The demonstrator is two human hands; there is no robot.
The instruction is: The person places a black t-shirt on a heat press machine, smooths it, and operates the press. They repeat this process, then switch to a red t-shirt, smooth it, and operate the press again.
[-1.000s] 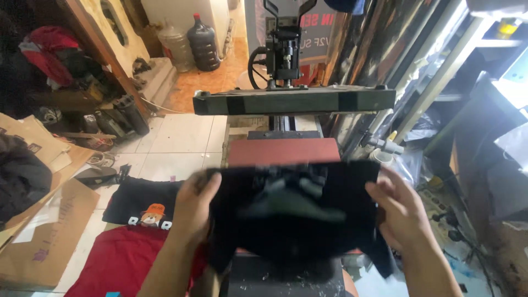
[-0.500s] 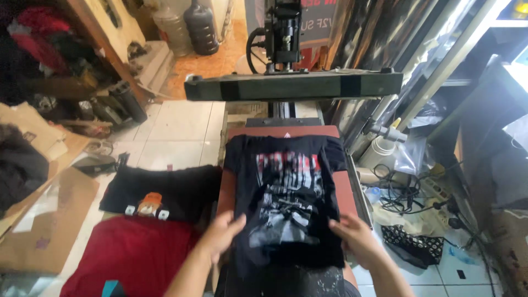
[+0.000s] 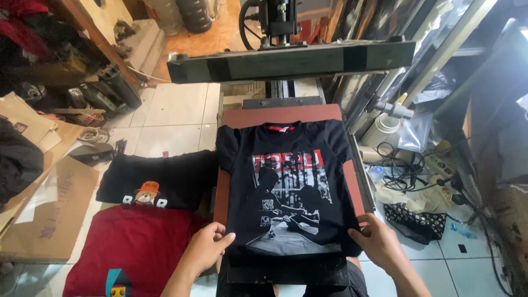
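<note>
Overhead raised platen (image 3: 291, 59), red pad (image 3: 286, 116), tiled floor (image 3: 181, 118)

Bright daylight from right; sharp, edges warped.

Place: small shirt-printing workshop | Signs: heat press (image 3: 291, 60) raised over a red plate (image 3: 286, 116) | printed shirts (image 3: 148, 184) spread on tiled floor (image 3: 176, 113) | cardboard (image 3: 49, 212), tangled cables (image 3: 404, 173) around
</note>
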